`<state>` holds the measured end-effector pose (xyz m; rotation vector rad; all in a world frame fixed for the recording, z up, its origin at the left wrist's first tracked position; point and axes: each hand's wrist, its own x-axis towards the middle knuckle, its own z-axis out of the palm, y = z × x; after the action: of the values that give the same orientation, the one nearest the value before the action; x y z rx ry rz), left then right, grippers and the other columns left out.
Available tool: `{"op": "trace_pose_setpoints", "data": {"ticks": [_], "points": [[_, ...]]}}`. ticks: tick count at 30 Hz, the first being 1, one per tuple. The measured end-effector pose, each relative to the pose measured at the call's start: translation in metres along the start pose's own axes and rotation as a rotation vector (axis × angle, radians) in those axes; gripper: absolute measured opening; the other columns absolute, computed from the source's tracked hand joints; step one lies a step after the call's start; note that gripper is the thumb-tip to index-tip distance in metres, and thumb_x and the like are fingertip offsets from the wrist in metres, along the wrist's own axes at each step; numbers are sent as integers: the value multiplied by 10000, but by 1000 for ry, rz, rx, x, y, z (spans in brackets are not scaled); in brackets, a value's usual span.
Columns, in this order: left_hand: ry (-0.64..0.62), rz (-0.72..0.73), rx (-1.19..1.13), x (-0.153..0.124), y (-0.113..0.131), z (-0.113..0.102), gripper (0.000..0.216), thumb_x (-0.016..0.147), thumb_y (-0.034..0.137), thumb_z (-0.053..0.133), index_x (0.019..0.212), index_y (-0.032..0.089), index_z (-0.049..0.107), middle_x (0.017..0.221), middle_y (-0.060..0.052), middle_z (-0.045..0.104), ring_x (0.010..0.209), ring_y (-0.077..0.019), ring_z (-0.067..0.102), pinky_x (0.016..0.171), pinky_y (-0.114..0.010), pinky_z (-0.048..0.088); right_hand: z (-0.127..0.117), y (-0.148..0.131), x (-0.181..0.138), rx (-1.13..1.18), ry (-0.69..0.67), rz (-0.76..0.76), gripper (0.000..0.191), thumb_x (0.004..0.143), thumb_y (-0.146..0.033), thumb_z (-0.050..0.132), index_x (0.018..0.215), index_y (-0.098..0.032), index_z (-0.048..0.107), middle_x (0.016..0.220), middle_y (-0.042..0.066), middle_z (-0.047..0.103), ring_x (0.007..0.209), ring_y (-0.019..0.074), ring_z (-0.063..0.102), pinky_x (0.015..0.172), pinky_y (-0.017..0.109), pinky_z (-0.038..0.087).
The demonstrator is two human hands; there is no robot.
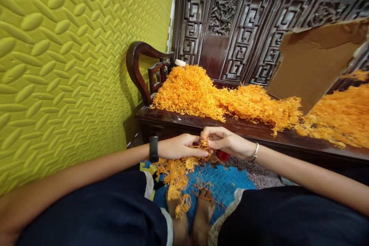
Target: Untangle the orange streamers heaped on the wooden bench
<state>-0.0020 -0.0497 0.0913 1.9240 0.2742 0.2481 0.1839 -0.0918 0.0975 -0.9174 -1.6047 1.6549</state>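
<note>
My left hand (184, 146) and my right hand (221, 139) meet in front of the bench edge, above my feet. Both are closed on one small orange plastic piece (204, 143) with thin, stringy prongs, pinched between the fingertips. Below my left hand hangs a bunch of similar orange pieces (175, 173), openwork and flower-like, reaching down towards my feet. Whether that bunch is joined to the pinched piece is hidden by the fingers. A small red thing (223, 155) shows just under my right hand; its kind cannot be made out.
A dark carved wooden bench (184, 117) stands ahead, heaped with orange pieces (190, 92). A torn cardboard sheet (314, 61) leans on its back at the right. Yellow textured matting (72, 65) covers the left side. Loose orange scraps lie on a blue mat (230, 178).
</note>
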Motion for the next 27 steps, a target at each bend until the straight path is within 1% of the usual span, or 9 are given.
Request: {"op": "trace_pose_setpoints", "data": {"ticks": [4,7,10,13,15,17,20,21,27], "points": [[-36,6,197,0,-2,2,166,849,158,495,958,120,614,851,-21,631,772,-113,544,715,-224,421,-4,4,0,61,-74,56,229,727,-328,691,730,-133,571,679,12,572,598,94,488,554,225,318],[-72,3,337,-1,2,3,207,868,157,454,941,108,641,754,-4,619,648,-85,502,630,-190,404,-5,8,1,151,-122,94,223,733,-315,685,717,-125,568,627,-1,538,558,87,468,537,222,306],[-133,35,413,-1,15,8,231,835,81,446,934,104,653,680,21,599,574,-66,465,578,-162,386,-5,14,-1,290,-225,107,223,733,-300,682,705,-114,561,578,-23,481,488,61,380,514,218,312],[-235,94,465,1,37,17,205,798,52,473,872,90,660,758,-4,640,648,-75,525,625,-153,404,-5,17,-8,398,-394,118,239,704,-295,699,680,-110,549,544,-38,421,463,61,355,494,225,328],[-272,97,491,3,49,21,182,792,59,483,803,83,663,760,-18,651,658,-82,546,628,-155,407,-5,16,-14,442,-424,101,222,704,-285,697,696,-111,559,525,-53,373,458,61,337,496,225,339],[-195,62,576,7,51,22,187,800,89,481,777,90,666,665,-5,629,580,-83,521,574,-170,389,-5,15,-18,484,-311,33,177,723,-256,682,729,-117,572,533,-56,355,471,58,317,503,207,337],[90,31,762,12,37,19,222,825,130,449,806,88,666,646,-17,625,546,-89,501,566,-191,362,-4,16,-19,520,-33,-67,114,762,-183,635,703,-130,554,568,-45,360,512,60,323,530,184,337],[139,30,799,12,29,17,229,830,135,438,819,89,662,652,-19,626,544,-89,497,566,-193,353,-3,18,-18,516,34,-70,123,775,-166,615,683,-131,541,575,-41,363,525,63,334,542,186,343],[159,-32,952,17,-13,9,210,801,158,459,668,121,617,523,22,525,463,-78,395,499,-206,257,8,26,-16,536,261,114,166,811,-145,540,655,-140,483,564,-41,348,515,71,321,525,200,326]]}}
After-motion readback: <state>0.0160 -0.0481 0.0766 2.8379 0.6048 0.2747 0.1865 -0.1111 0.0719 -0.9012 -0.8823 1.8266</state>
